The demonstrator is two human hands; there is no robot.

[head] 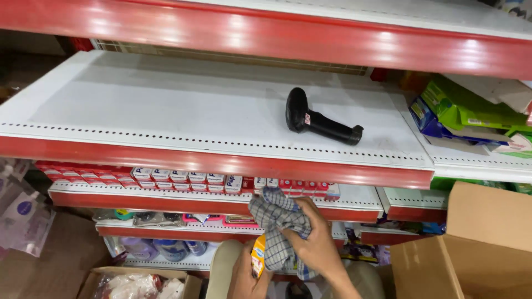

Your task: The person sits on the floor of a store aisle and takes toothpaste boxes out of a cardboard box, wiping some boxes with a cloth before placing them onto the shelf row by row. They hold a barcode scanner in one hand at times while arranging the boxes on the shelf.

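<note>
My right hand (317,243) grips a grey-and-white checked cloth (277,218) and presses it against a small yellow and orange package (258,256). My left hand (246,277) holds that package from below, low in the view. Both hands are in front of the lower shelves, under the white shelf (166,111) with a red front strip. On that shelf lies a black handheld barcode scanner (318,119), on its side, well above and apart from both hands.
A shelf below holds rows of red and white boxes (183,180). Green and blue packs (465,113) sit on the shelf at right. An open cardboard box (476,243) stands at lower right, another box with bagged goods (138,285) at lower left.
</note>
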